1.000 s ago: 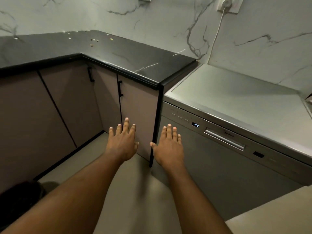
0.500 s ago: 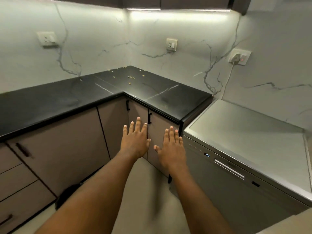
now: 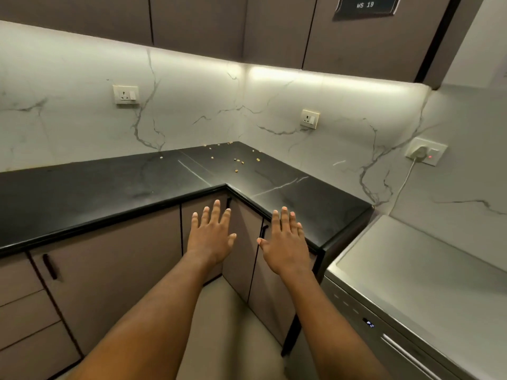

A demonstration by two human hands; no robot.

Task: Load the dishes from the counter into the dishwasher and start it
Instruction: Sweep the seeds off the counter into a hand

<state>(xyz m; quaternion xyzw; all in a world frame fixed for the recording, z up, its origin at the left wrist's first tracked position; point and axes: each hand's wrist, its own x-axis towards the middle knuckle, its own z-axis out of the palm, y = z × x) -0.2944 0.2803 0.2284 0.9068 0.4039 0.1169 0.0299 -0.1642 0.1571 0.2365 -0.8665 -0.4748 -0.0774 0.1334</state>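
Observation:
The silver dishwasher (image 3: 411, 283) stands at the lower right with its door closed; a small blue display (image 3: 368, 323) glows on its front panel and a bar handle (image 3: 406, 352) runs below it. The black L-shaped counter (image 3: 109, 187) carries no dishes in view, only scattered crumbs (image 3: 238, 161) near its corner. My left hand (image 3: 212, 237) and my right hand (image 3: 285, 242) are stretched out side by side in the air before the corner cabinets, palms down, fingers straight and spread, holding nothing.
Taupe base cabinets (image 3: 115, 270) with black handles run under the counter, drawers at the lower left. Wall sockets (image 3: 125, 94) sit on the marble backsplash; a plug and white cord (image 3: 422, 154) hang at the right. Upper cabinets (image 3: 219, 23) overhang. Beige floor lies below.
The view has tilted upward and left, bringing in the backsplash and upper cabinets and pushing the dishwasher to the lower right. Both hands stay outstretched and open.

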